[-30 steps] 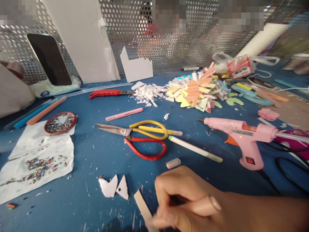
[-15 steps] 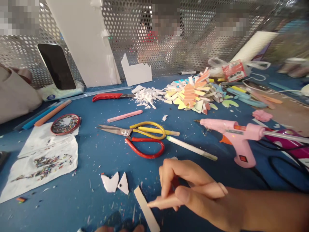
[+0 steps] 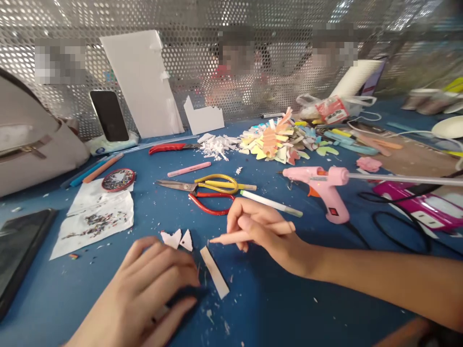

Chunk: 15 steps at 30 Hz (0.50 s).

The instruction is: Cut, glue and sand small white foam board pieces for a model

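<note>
My right hand (image 3: 260, 231) is closed around a peach-coloured marker pen (image 3: 231, 237), its tip pointing left, just above a narrow cream strip (image 3: 215, 274) lying flat. My left hand (image 3: 155, 279) is loosely bent over the table left of the strip, thumb apart from the fingers. A small white bit shows between its thumb and fingers, and I cannot tell if they touch it. Beyond those fingers lie two white torn-looking pieces, a notched one (image 3: 171, 239) and a triangular one (image 3: 186, 241) with a dark dot.
Ahead lie scissors (image 3: 202, 188), a pink pen (image 3: 188, 169) and a white pen (image 3: 271, 203). A pink glue gun (image 3: 321, 185) lies right, near a magenta power strip (image 3: 419, 205). Paper scraps (image 3: 275, 140) are heaped at the back. A dark phone (image 3: 25, 255) lies left.
My left hand has come up into view from the bottom edge. The view has shifted, and the marker tip now hovers above the strip's far end instead of at its middle.
</note>
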### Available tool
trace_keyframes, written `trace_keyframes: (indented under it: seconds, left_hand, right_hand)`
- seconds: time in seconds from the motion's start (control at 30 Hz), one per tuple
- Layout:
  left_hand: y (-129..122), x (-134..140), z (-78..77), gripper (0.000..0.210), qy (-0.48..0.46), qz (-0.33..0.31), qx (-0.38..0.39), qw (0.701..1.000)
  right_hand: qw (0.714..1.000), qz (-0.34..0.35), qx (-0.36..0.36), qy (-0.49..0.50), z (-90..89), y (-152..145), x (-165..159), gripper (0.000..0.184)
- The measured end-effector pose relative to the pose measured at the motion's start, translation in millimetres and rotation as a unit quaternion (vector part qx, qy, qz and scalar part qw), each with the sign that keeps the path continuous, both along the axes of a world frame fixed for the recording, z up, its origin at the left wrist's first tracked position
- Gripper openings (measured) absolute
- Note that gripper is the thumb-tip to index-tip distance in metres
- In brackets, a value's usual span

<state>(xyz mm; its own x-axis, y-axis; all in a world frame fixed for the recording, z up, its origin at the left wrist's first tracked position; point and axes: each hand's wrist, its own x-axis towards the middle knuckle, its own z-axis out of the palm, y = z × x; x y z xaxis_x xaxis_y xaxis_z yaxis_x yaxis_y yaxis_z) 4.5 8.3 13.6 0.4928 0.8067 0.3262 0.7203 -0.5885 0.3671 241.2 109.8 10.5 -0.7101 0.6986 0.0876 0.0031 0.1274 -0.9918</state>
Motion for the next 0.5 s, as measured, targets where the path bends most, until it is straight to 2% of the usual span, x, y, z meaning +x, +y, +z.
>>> trace_keyframes:
  seconds: [0.2,0.5]
  left_hand:
    - [27.5,-2.1,5.6,0.024,0.021,0.009,-0.037,0.999]
    - [43.8,5.6,0.0,0.035,0.026,-0.039,-0.081,0.996]
  right_hand:
    - [0.992,-0.095,0.058,0.066,-8.1,0.2,1.5,0.027]
    - [0.977,-0.138,0.113,0.117,-14.1,3.9,2.1,0.029]
